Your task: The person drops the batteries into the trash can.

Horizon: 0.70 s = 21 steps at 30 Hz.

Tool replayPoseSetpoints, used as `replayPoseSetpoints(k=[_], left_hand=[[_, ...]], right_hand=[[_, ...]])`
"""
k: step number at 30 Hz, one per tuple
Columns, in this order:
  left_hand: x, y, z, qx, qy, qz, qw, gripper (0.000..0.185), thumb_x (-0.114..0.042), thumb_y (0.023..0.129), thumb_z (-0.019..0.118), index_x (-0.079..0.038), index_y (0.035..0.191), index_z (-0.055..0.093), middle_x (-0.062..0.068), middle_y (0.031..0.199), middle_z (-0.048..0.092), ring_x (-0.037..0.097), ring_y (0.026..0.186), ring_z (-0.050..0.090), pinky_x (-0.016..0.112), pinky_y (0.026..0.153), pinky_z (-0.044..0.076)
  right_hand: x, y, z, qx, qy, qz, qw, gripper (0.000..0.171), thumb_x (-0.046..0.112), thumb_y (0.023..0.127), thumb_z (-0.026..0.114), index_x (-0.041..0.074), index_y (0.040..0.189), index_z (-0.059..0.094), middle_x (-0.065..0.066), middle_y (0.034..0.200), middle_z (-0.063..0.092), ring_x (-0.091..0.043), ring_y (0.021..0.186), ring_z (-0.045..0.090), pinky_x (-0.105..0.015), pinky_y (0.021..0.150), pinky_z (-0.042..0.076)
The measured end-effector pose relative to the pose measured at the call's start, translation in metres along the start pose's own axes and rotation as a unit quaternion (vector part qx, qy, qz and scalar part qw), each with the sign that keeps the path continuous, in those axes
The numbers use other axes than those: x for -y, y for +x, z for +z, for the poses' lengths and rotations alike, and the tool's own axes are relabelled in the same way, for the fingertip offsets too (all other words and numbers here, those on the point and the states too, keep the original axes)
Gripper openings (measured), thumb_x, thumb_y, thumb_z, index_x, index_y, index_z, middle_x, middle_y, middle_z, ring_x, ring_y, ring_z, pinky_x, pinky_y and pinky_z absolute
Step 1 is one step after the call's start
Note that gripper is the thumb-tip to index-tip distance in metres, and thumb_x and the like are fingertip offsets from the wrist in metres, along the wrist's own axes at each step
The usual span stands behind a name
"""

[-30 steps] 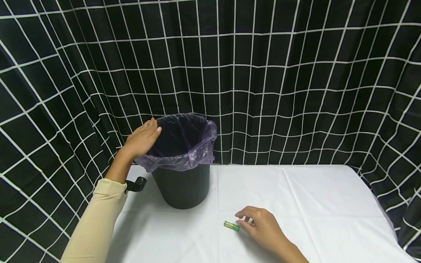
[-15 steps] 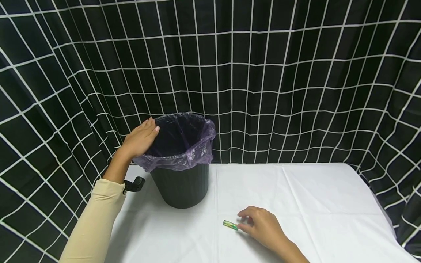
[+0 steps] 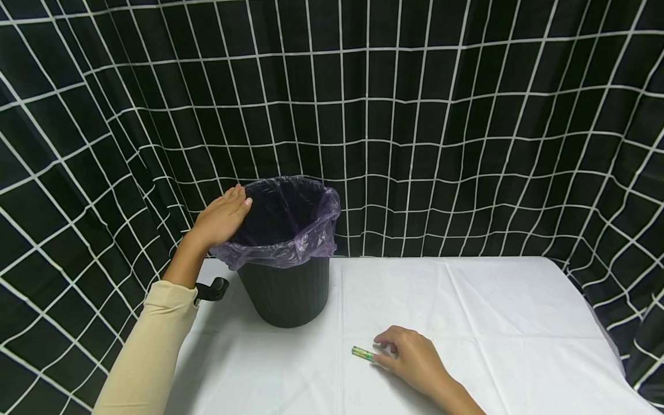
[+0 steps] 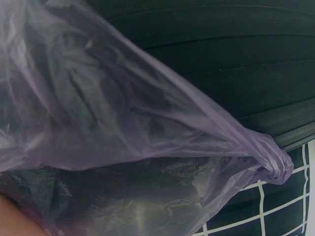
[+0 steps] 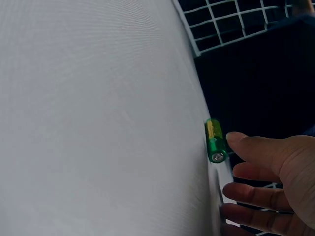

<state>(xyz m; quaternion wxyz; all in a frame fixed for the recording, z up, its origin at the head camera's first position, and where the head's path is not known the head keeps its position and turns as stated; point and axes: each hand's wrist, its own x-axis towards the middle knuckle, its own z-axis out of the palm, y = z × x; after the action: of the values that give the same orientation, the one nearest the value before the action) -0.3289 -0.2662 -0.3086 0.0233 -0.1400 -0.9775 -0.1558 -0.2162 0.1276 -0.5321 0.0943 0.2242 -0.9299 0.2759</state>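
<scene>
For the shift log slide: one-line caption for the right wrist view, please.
Right hand touches the end of a green battery lying on the white tablecloth, fingertips at its end, not wrapped around it.

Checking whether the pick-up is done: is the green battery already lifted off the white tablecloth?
No, the green battery lies flat on the white tablecloth, with the right hand touching its end.

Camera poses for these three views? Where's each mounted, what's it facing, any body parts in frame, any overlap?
Head: worn high, facing forward and down at the white-clothed table; shows both hands and a beige sleeve.
Left wrist: pressed close to the purple plastic liner of the black ribbed bin; only a sliver of skin shows.
Right wrist: low over the cloth, facing the small green battery; right hand shows.
Shared: head also sees the battery and the liner.
</scene>
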Motion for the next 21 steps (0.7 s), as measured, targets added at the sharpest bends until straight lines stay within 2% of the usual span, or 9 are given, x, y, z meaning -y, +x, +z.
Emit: replayPoseSetpoints(k=[13, 21], left_hand=[[0.0, 0.0, -0.001, -0.002, -0.004, -0.004, 1.0, 0.065, -0.037, 0.112, 0.014, 0.01, 0.157, 0.01, 0.025, 0.167, 0.005, 0.038, 0.155, 0.001, 0.049, 0.125, 0.003], [0.0, 0.0, 0.0, -0.001, -0.005, -0.003, 1.0, 0.065, -0.036, 0.112, 0.014, 0.01, 0.157, 0.01, 0.026, 0.167, 0.005, 0.039, 0.155, 0.002, 0.049, 0.125, 0.003]], right_hand=[[0.006, 0.0, 0.009, 0.002, -0.003, -0.009, 1.0, 0.023, 0.031, 0.077, 0.088, 0.016, 0.091, 0.079, 0.008, 0.09, 0.069, 0.0, 0.067, 0.049, -0.017, 0.058, 0.043], [0.004, 0.0, 0.014, 0.001, -0.001, -0.012, 1.0, 0.019, 0.028, 0.078, 0.088, 0.016, 0.09, 0.08, 0.007, 0.093, 0.069, 0.0, 0.07, 0.052, -0.017, 0.059, 0.045]])
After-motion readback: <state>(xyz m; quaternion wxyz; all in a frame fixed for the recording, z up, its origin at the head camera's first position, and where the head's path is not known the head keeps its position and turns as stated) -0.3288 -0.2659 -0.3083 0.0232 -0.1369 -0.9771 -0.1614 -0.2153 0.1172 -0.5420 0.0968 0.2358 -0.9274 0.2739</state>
